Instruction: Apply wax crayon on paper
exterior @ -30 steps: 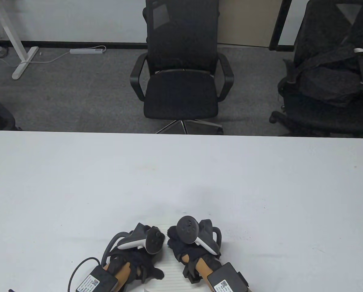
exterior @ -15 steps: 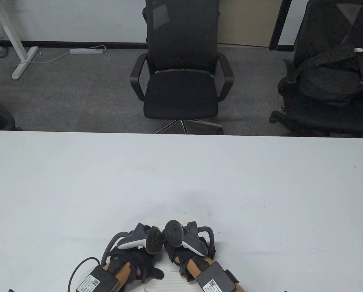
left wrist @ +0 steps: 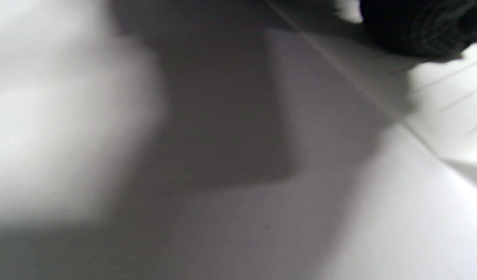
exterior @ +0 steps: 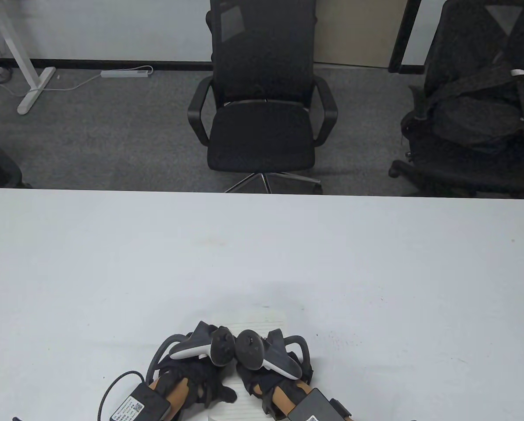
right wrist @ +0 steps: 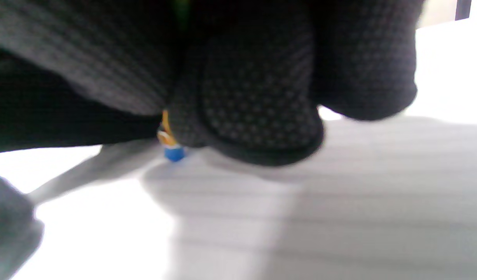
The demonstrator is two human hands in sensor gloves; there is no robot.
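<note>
Right hand in black sensor glove, fingers clamped together on a short wax crayon with a blue tip and orange-and-white wrapper. Only the tip showing below the fingers in the right wrist view, pointing down and just off or just touching the white ruled sheet of paper; contact too blurred to settle. Long axis of the crayon apparently steep, rising from the tip into the fingers, most of its length hidden by the glove.

Left hand in matching black glove just beside the right, low over the near left part of the same paper on the pale grey bench. State of the left fingers impossible to tell: one dark blurred fingertip at the top corner of the left wrist view, near the paper's edge, perhaps resting there to steady the sheet.

Paper directly beneath both sets of fingers, reaching beyond them toward the far side. Right hand plainly the nearer one for the stroke; judged next need a light downward press of the tip, then a drag across the ruled lines, with the left hand pinning the sheet against sliding.
</note>
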